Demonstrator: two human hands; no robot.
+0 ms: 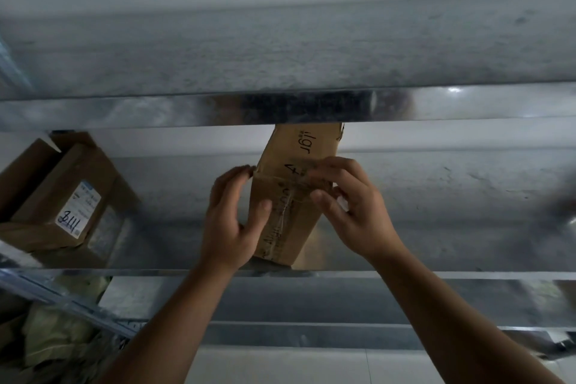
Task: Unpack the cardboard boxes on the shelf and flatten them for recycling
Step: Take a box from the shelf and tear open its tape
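A galvanised steel shelf beam [280, 109] crossed the view just above the work and hid the far end of the narrow cardboard box [293, 206], which lay lengthwise and slightly askew on the metal shelf deck [452, 196], its near end at the front rail [436, 274]. Two cardboard boxes were in sight: this one, and a second box [46, 196] well apart at the left of the same shelf, with one flap raised. That second box carried one white label [78, 212] with small print too blurred to read and blue handwriting that looked like "3111". The narrow box showed dark printed letters turned sideways, roughly "jgr", a handwritten mark like a "4", and clear tape [285, 218] along its seam over further unreadable writing. The left hand [232, 221] gripped the box's left side, fingers curled at the edge and thumb pressed on the top face. The right hand [352, 212] pinched at the taped cross-seam between thumb and curled fingers; blur hid whether it held tape or cardboard. Pale bags [56, 333] lay on the level below, at the left.
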